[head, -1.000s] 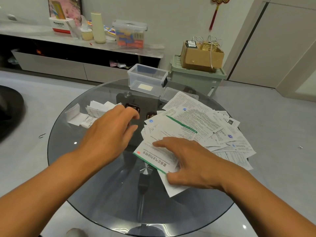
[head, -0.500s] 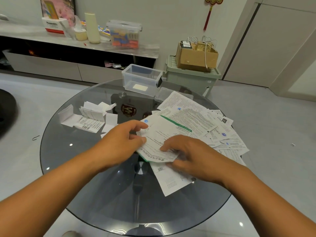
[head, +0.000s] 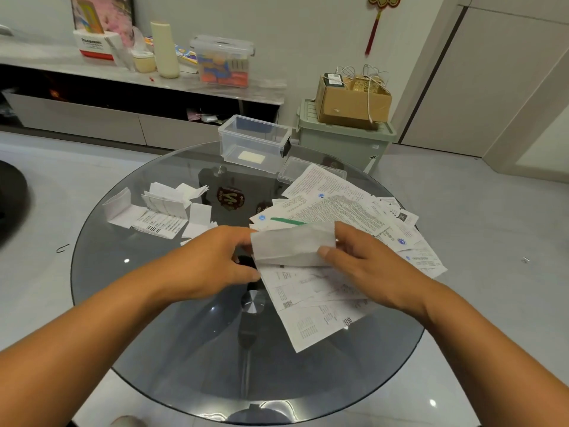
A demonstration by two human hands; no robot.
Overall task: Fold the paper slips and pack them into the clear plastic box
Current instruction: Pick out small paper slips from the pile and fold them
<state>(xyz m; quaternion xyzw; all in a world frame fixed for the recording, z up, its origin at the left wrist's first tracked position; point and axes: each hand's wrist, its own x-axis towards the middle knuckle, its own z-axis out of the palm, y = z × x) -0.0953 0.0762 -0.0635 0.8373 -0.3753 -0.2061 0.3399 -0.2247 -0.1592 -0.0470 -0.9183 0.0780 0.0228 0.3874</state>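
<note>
1. Over a round glass table [head: 129, 318], the left hand [head: 212, 263] and right hand [head: 366, 263] pinch opposite ends of a paper slip [head: 292, 246], bent over as if mid-fold.
2. Loose slips [head: 338, 208] fan out at about three o'clock; folded slips [head: 163, 208] lie at ten.
3. The clear plastic box [head: 254, 143] stands open at twelve, apparently holding one slip; its lid [head: 292, 171] lies just beside it.

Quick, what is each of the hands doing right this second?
Left hand: pinching the left edge of a folded paper slip.
Right hand: gripping the same slip's right end, thumb on its front.
</note>
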